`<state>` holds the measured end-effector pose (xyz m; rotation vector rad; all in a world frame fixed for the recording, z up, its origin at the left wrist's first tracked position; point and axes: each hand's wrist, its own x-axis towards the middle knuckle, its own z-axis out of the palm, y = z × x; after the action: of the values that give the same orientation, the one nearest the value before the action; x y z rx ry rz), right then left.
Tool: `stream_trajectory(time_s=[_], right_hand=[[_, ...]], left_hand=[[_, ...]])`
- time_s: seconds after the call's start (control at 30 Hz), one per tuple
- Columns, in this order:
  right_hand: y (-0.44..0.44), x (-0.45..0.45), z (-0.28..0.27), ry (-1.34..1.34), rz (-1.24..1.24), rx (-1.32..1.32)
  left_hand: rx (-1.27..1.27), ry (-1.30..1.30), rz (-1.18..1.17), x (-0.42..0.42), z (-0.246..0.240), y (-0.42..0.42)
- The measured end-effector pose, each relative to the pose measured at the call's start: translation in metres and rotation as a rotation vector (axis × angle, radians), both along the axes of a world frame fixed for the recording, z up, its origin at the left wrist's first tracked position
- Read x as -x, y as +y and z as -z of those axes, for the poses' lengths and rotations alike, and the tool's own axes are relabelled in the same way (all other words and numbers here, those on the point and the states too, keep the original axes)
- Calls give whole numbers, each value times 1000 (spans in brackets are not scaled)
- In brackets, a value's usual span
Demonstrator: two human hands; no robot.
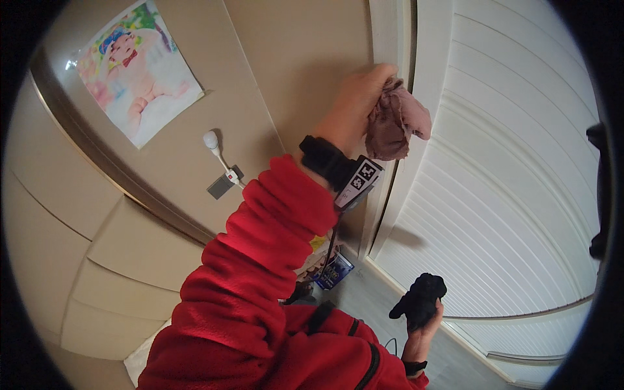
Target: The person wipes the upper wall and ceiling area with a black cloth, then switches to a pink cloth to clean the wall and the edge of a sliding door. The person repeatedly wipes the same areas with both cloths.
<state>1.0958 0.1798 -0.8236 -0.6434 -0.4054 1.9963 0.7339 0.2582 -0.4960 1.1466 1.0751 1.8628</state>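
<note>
My left hand (363, 97), raised high with the arm stretched out, holds a crumpled mauve cloth (397, 122). The cloth lies over the edge of a white door frame (431, 58), beside a dark vertical gap. On that wrist sit a black strap and a small device (360, 180) bearing printed codes. Lower and to the right, my right hand (429, 319) grips a bunched black cloth item (420, 300), held above the floor and in front of a white ribbed panel (487, 234). Whether that black item is a glove or a rag, I cannot tell.
A baby poster (139, 73) hangs on the beige wall (302, 44). Below it, a small bulb-shaped lamp (211, 140) is plugged into a grey wall socket (219, 187). A padded beige headboard (131, 243) curves at left. Printed packages (334, 270) lie on the grey floor (370, 292).
</note>
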Motion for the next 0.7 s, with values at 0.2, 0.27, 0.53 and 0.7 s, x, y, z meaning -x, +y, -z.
stream_trajectory(time_s=[0.2, 0.27, 0.53, 0.7], right_hand=[[3, 1, 5, -29, -6, 24], [2, 0, 7, -36, -6, 27], [5, 2, 9, -6, -33, -9], [6, 3, 8, 8, -5, 12]], left_hand=[[154, -37, -42, -3, 3, 2], [117, -100, -33, -3, 8, 10], [64, -108, -44, -7, 18, 6], [93, -154, -28, -6, 25, 8]])
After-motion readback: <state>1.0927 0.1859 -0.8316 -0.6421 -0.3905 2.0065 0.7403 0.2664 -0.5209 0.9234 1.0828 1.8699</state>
